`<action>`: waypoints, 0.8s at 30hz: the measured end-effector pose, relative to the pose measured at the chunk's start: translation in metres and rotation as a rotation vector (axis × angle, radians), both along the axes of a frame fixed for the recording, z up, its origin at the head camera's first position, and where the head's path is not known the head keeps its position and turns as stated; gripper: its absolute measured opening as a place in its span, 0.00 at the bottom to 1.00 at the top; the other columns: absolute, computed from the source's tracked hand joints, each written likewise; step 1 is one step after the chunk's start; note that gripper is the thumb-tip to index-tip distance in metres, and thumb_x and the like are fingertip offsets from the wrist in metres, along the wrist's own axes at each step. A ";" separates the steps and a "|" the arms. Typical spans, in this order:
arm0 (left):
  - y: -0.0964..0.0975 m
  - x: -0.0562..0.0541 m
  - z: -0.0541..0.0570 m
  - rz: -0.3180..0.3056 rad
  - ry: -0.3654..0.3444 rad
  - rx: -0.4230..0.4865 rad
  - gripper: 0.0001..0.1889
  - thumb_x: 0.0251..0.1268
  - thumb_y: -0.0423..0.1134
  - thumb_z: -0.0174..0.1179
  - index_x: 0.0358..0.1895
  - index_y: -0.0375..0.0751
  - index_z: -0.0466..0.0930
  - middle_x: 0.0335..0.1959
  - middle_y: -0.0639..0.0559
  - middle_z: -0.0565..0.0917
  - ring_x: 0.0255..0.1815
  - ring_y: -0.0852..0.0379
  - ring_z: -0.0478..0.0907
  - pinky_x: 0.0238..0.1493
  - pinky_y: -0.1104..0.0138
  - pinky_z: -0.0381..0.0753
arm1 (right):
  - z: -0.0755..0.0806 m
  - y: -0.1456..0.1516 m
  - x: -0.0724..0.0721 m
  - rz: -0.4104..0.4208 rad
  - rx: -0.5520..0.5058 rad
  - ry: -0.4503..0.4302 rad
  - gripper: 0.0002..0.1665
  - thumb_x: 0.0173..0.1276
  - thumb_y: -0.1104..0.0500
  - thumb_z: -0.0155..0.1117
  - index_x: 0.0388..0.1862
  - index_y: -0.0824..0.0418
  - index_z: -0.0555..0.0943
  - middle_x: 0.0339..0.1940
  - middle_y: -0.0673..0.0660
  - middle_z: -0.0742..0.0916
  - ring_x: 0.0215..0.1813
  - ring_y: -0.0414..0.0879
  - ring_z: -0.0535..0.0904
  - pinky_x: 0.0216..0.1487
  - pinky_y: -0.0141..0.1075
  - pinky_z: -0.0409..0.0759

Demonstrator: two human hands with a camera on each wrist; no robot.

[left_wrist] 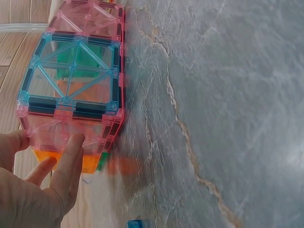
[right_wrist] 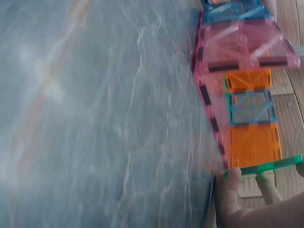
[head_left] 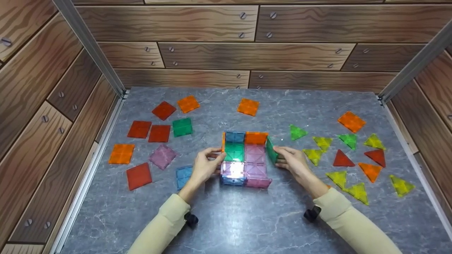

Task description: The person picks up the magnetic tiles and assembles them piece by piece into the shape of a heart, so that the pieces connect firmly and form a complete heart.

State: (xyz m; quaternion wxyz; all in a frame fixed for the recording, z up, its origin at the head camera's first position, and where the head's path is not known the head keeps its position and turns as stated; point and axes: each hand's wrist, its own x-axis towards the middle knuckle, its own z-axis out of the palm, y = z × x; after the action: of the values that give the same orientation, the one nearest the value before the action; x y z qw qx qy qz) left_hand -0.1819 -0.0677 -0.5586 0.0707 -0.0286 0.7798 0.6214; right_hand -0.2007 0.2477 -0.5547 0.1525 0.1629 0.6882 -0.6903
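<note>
A low open box of translucent magnetic tiles (head_left: 255,153) stands at the middle of the table. Its floor shows green and pink squares; blue, orange and pink squares form walls. On the near side, a blue square (left_wrist: 73,71) stands beside a pink one (right_wrist: 244,45) that leans outward. My left hand (head_left: 206,164) rests against the box's left side, its fingers (left_wrist: 69,164) fairly straight by a pink wall tile. At the far right corner, my right hand (head_left: 295,163) holds a green square tile (head_left: 271,149) on edge, tilted outward, with fingertips along its outer face.
Loose red squares (head_left: 138,176), orange squares (head_left: 121,153), a green square (head_left: 182,127), a pink square (head_left: 162,156) and a blue square (head_left: 183,177) lie to the left. Yellow triangles (head_left: 358,193), with green, red and orange ones, are scattered right. Wood-patterned panels (head_left: 226,54) surround the table.
</note>
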 end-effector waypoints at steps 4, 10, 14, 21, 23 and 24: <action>-0.001 0.000 0.000 -0.005 0.003 -0.006 0.19 0.72 0.46 0.68 0.60 0.41 0.86 0.47 0.37 0.89 0.32 0.57 0.88 0.35 0.54 0.93 | -0.002 -0.007 -0.001 0.010 0.003 0.005 0.36 0.76 0.47 0.68 0.71 0.70 0.76 0.40 0.51 0.90 0.40 0.41 0.87 0.49 0.33 0.89; -0.001 0.000 0.000 -0.010 0.003 -0.012 0.19 0.72 0.47 0.68 0.60 0.42 0.86 0.48 0.37 0.89 0.34 0.55 0.89 0.34 0.55 0.92 | -0.004 -0.011 -0.001 0.029 0.022 -0.001 0.35 0.76 0.46 0.68 0.71 0.69 0.77 0.46 0.52 0.93 0.43 0.40 0.89 0.52 0.34 0.89; -0.001 0.000 0.000 -0.011 0.002 0.002 0.19 0.72 0.46 0.68 0.61 0.41 0.86 0.48 0.37 0.89 0.34 0.54 0.89 0.33 0.55 0.92 | -0.002 -0.008 -0.001 0.035 0.021 0.012 0.35 0.76 0.47 0.69 0.70 0.69 0.78 0.45 0.52 0.93 0.42 0.40 0.90 0.50 0.34 0.90; -0.001 0.001 0.000 -0.019 0.008 0.018 0.20 0.73 0.46 0.68 0.61 0.40 0.86 0.47 0.37 0.89 0.33 0.56 0.89 0.36 0.52 0.93 | 0.007 0.033 -0.017 0.044 0.174 0.206 0.32 0.76 0.53 0.69 0.69 0.73 0.77 0.40 0.42 0.92 0.38 0.37 0.88 0.46 0.32 0.90; -0.001 0.001 0.000 -0.016 0.004 0.013 0.19 0.73 0.46 0.68 0.61 0.41 0.86 0.47 0.37 0.88 0.33 0.56 0.89 0.36 0.52 0.93 | 0.010 0.055 -0.027 0.053 0.275 0.288 0.32 0.76 0.52 0.69 0.69 0.72 0.78 0.38 0.35 0.89 0.38 0.34 0.86 0.44 0.30 0.88; -0.001 0.001 0.000 -0.015 0.005 0.009 0.19 0.73 0.46 0.68 0.61 0.41 0.86 0.47 0.37 0.88 0.33 0.56 0.89 0.36 0.52 0.93 | 0.010 0.068 -0.033 0.060 0.331 0.324 0.32 0.76 0.51 0.69 0.69 0.71 0.78 0.37 0.32 0.88 0.38 0.33 0.85 0.43 0.29 0.88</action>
State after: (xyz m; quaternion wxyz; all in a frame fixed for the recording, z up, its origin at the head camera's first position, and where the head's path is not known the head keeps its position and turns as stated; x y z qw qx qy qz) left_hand -0.1807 -0.0685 -0.5583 0.0737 -0.0210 0.7773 0.6245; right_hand -0.2333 0.3153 -0.5443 0.0318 0.0523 0.8122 -0.5802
